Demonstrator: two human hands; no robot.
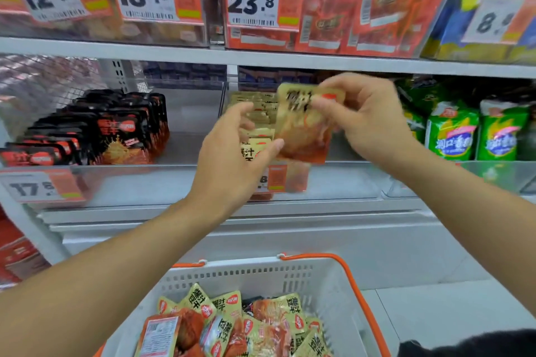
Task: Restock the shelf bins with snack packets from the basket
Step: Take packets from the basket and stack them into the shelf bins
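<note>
Fingers of our right hand (368, 122) are pinching the top edge of a gold-and-red foil snack packet (301, 127) at the centre of the frame, while our left hand (235, 153) is steadying its lower corner with the thumb and loosely curled fingers. We are holding it upright just in front of the row of matching gold packets (255, 119) already standing in the clear plastic shelf bin (348, 180), so we judge this one is about to join them.

Restocking looks partly done: the white plastic basket with orange handles (327, 278) at the bottom of the frame is still carrying a good heap of the same packets.

Open room is lying to the right inside the bin. The shelf edge above is sitting close over our hands, and the bin's front wall is rising below them.
</note>
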